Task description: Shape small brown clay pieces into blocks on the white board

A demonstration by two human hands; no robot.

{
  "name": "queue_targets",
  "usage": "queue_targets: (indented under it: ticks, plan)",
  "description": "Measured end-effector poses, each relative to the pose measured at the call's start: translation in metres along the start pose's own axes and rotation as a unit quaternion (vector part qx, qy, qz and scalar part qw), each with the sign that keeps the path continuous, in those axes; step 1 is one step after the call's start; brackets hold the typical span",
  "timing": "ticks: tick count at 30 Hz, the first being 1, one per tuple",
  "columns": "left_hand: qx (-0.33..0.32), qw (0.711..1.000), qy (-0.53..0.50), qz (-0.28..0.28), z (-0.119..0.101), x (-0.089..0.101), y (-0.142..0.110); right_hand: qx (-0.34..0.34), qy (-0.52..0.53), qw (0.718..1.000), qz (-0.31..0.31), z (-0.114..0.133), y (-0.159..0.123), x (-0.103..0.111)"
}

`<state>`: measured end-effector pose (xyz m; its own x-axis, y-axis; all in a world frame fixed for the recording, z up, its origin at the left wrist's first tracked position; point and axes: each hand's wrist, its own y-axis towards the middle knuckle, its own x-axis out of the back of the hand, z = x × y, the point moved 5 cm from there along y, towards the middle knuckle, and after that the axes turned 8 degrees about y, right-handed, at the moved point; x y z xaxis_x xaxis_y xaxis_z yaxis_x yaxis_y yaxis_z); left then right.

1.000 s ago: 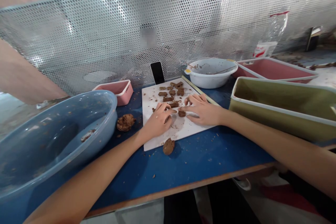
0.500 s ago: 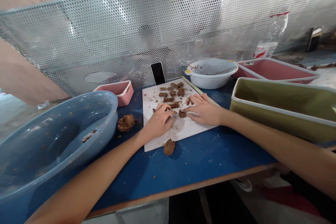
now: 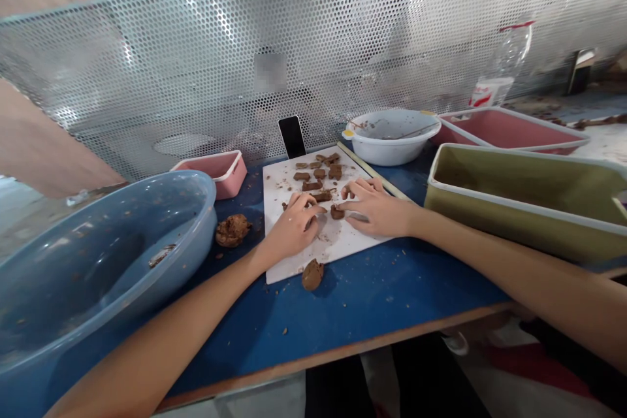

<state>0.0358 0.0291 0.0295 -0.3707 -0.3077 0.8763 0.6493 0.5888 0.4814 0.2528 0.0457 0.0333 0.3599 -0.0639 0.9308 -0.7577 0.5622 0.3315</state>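
A small block of brown clay (image 3: 337,211) lies on the white board (image 3: 287,269) between my two hands. My right hand (image 3: 379,209) rests on the board with its fingers spread, and its index fingertip meets the right side of that block. Just to the left, my left hand (image 3: 292,228) is bent over the board, fingers apart, its index finger pointing at the block without touching it. Beyond the hands lie several shaped clay pieces, among them a clay bar (image 3: 321,196) and a blocky piece (image 3: 335,172). An oval clay lump (image 3: 312,275) sits at the board's near edge.
A large blue basin (image 3: 196,222) stands left, with a rough clay lump (image 3: 233,230) beside it. Behind are a small pink box (image 3: 232,176) and a propped phone (image 3: 292,137). To the right stand a white basin (image 3: 392,149), a green bin (image 3: 519,212) and a pink bin (image 3: 529,127).
The right index finger has come onto the small clay block, after a slight gap half a second ago. My left hand stays nearly in place; the view shifts slightly.
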Motion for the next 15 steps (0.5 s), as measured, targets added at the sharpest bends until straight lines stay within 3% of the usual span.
queue_targets:
  ticks: [5,15]
  plan:
    - [-0.005,1.000,0.007,0.001,0.0000,0.0003,0.0001,0.002,-0.015,0.999,-0.033,-0.0011,-0.0001,0.0055]
    - [-0.002,1.000,0.003,0.001,0.0002,-0.0006,-0.0009,0.017,0.036,0.999,-0.005,0.0012,-0.0007,0.0036]
